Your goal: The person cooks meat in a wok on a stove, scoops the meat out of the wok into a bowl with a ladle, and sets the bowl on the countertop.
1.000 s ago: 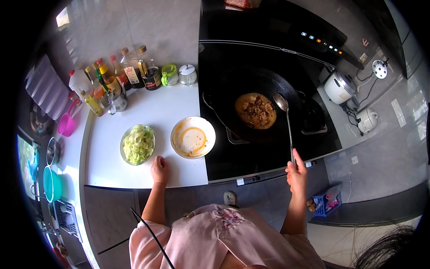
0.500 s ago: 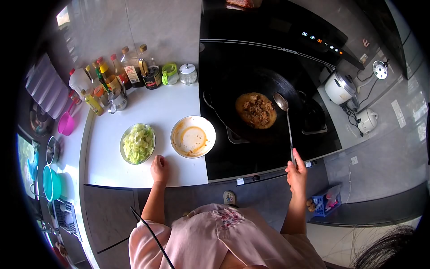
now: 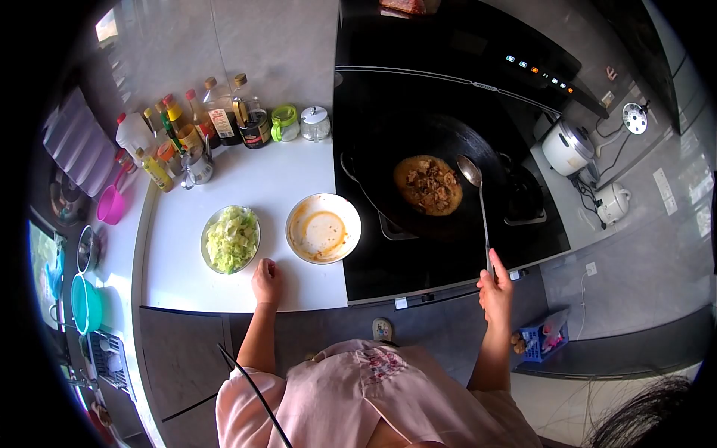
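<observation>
My right hand (image 3: 496, 291) is wrapped round the handle of a long metal ladle (image 3: 484, 213). The ladle's bowl rests on the right inner side of a black wok (image 3: 455, 134). Brown pieces of food (image 3: 428, 185) lie in sauce at the wok's bottom, left of the ladle. My left hand (image 3: 267, 282) rests on the white counter near its front edge, fingers curled in; whether anything is in them is hidden. Just beyond it stands a plate of chopped green cabbage or lettuce (image 3: 231, 240). To its right is a white bowl (image 3: 323, 228) with orange sauce smears.
Several sauce bottles (image 3: 220, 116), a green-lidded jar (image 3: 284, 123) and a glass jar (image 3: 315, 124) line the back wall. A white rice cooker (image 3: 567, 147) stands right of the black stove (image 3: 448, 269). At far left are a pink ladle (image 3: 110, 206) and a teal basin (image 3: 87, 305).
Hands, ladle and food hold the same places. The whole view has shifted only very slightly.
</observation>
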The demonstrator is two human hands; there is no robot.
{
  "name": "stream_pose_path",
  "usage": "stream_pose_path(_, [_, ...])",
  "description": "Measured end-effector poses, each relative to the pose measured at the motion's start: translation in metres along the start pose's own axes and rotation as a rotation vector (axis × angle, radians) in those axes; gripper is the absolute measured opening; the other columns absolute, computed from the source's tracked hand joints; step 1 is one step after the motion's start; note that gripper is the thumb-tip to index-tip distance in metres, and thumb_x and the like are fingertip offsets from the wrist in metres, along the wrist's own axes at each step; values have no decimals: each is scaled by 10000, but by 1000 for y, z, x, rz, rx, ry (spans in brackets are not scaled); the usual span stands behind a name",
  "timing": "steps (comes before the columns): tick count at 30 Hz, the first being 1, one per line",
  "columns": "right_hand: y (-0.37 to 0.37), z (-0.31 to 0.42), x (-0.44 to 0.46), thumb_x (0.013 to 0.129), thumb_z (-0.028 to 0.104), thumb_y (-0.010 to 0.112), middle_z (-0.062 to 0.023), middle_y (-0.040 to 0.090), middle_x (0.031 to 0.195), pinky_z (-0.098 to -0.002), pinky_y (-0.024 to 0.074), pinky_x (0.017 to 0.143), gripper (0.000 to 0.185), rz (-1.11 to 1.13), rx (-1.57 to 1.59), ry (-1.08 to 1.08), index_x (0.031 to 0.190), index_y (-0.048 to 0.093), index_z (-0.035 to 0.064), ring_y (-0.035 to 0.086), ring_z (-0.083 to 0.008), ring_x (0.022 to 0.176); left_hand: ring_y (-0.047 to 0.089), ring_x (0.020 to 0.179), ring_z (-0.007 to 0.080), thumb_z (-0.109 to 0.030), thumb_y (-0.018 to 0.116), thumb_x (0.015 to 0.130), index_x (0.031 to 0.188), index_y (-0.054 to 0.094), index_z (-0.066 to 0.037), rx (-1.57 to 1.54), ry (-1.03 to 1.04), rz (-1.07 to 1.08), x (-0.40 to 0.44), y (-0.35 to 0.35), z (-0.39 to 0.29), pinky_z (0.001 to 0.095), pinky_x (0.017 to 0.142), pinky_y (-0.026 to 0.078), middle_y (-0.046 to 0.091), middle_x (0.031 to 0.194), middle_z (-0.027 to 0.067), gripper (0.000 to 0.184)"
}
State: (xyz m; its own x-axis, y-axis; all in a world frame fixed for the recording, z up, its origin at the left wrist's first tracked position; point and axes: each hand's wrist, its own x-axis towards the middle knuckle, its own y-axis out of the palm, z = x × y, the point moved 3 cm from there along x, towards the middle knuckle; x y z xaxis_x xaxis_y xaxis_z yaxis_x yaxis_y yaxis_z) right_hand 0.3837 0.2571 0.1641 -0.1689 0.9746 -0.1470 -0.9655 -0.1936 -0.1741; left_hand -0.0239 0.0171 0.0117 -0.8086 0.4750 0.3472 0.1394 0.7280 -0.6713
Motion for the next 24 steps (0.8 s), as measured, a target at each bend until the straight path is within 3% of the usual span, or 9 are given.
stream_pose_path(24, [0,1,0,874,55,535,28,473,605,-156,229,319,467,5,-2,1,1311,455,198,298,-4,382,527,574,276,-76,576,760,759,519,-54,-2,-21,12,0,3,5,360,551,428,526,627,112,61])
